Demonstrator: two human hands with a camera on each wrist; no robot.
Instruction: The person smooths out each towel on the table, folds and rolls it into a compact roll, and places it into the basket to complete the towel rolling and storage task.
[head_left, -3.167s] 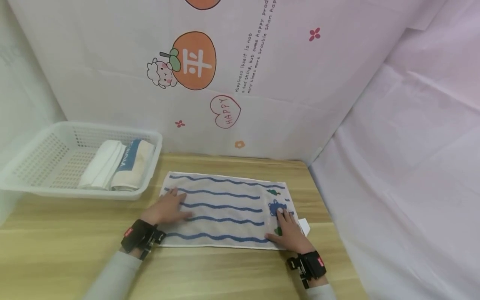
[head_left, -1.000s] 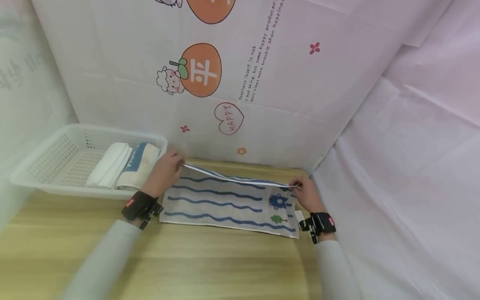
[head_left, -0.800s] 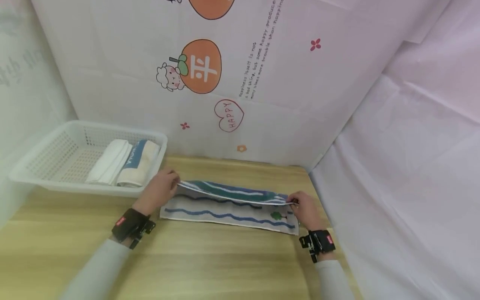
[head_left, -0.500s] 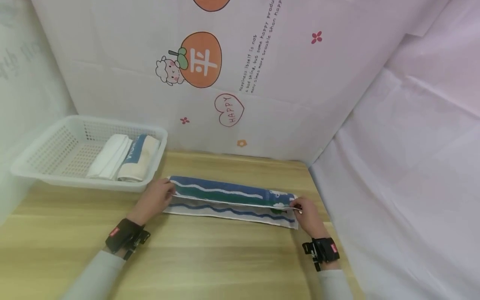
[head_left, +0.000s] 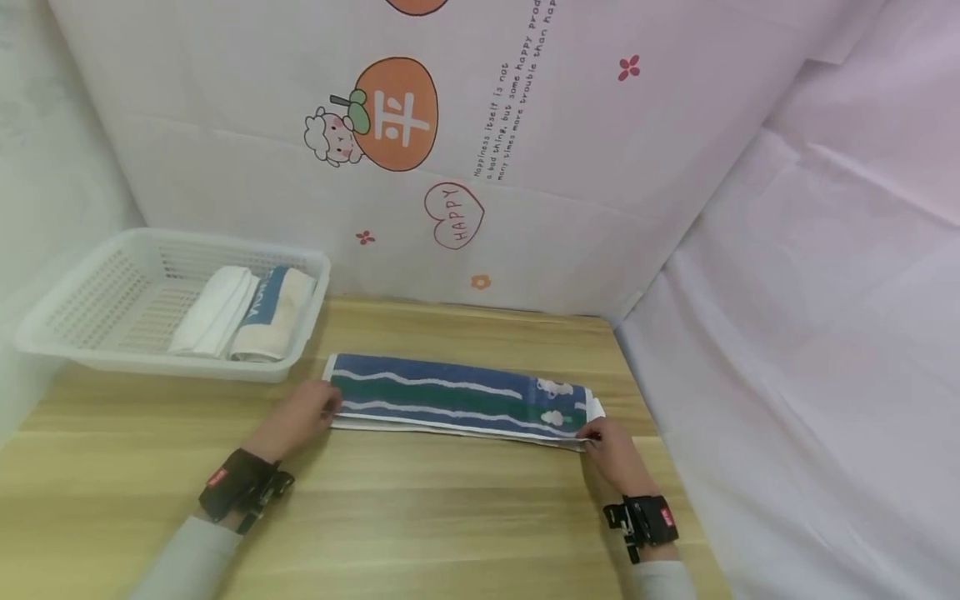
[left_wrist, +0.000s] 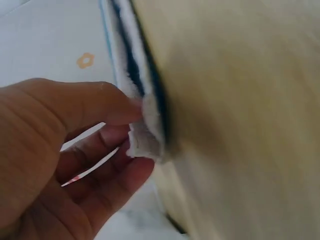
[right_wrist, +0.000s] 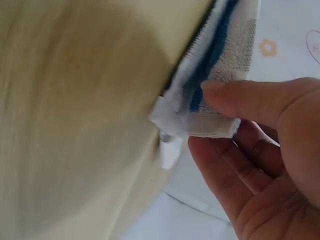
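A towel [head_left: 442, 396] lies folded lengthwise on the table, its blue-and-green side with white wavy lines facing up. A thin strip of its pale underside shows along the near edge. At the near left corner, my left hand [head_left: 303, 412] pinches the upper layer; the left wrist view has thumb and fingers about the towel's corner [left_wrist: 147, 142]. My right hand [head_left: 617, 450] pinches the near right corner. In the right wrist view the thumb presses on the towel's pale face [right_wrist: 240, 50], with fingers beneath it. A white tag [head_left: 595, 408] sticks out at the right end.
A white plastic basket [head_left: 97, 354] stands at the back left, holding a folded white towel [head_left: 213, 312] and a beige-and-blue one [head_left: 273, 317]. The wooden table [head_left: 420, 517] meets a printed cloth wall [head_left: 547, 250] behind and white cloth [head_left: 810, 375] on the right.
Both hands pressed flat on the spread towel, then lifted its far edge and brought it toward me over the near half. Its blue side now faces up, and the hands have come lower.
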